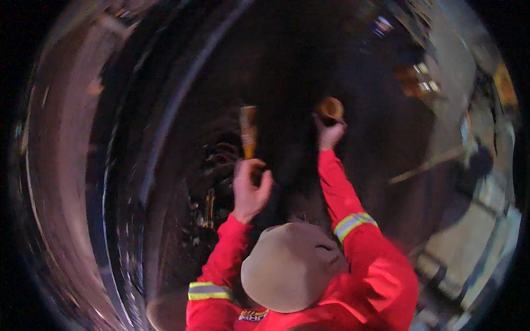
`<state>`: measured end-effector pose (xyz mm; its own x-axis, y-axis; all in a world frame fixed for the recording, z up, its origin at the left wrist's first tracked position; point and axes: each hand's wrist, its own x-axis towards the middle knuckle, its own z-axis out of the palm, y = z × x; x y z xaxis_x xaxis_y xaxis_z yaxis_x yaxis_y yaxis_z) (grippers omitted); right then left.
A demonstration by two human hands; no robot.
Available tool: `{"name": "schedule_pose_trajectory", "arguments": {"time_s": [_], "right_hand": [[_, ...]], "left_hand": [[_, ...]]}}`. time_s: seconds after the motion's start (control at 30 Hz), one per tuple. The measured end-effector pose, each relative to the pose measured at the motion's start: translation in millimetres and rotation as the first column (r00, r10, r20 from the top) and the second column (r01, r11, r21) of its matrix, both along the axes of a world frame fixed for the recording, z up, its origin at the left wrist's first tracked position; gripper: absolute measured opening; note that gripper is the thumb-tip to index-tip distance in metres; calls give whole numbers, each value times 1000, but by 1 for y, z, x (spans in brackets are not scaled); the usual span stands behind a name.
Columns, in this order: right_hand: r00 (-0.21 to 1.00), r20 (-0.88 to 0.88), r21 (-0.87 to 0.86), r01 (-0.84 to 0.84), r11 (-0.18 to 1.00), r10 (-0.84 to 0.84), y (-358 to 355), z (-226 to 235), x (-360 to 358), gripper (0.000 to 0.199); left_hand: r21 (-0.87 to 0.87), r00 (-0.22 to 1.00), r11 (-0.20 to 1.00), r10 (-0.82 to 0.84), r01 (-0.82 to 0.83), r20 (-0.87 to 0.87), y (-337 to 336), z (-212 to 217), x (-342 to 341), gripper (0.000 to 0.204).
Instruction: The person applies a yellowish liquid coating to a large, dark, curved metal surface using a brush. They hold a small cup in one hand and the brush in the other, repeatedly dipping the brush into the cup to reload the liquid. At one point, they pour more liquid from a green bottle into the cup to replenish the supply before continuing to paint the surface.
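A paintbrush (249, 135) with a yellow handle points away from me. The end of its handle meets the fingertips of my left hand (251, 190), whose fingers are curled round it. Farther forward and to the right, my right hand (332, 134) grips a small round brownish-orange cup-like container (331, 109) from its near side. The container's open mouth shows, but blur and dimness hide what is in it. Brush and container are apart, both above a dark surface (292, 71). My red sleeves (345, 193) have reflective bands.
Left of me run long dark curved edges (165, 121), smeared by motion. A thin pole or stick (428, 164) lies at the right. Beyond it are pale blocky shapes (469, 248). Several small bright items (422, 80) sit at the far right. Small yellow-and-dark parts (210, 207) lie beside my left forearm.
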<state>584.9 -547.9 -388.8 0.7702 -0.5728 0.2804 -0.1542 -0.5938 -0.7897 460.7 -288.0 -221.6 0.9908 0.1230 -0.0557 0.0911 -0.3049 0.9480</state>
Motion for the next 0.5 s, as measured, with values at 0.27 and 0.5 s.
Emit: {"name": "schedule_pose_trajectory", "arguments": {"time_s": [0.27, 0.5], "right_hand": [[999, 3, -65, -39, 997, 40, -26, 12, -26, 47], [915, 215, -383, -243, 891, 342, -73, 165, -22, 48]], "left_hand": [[-120, 971, 982, -118, 145, 207, 10, 16, 19, 33], [-423, 946, 906, 148, -13, 288, 49, 111, -12, 34]]}}
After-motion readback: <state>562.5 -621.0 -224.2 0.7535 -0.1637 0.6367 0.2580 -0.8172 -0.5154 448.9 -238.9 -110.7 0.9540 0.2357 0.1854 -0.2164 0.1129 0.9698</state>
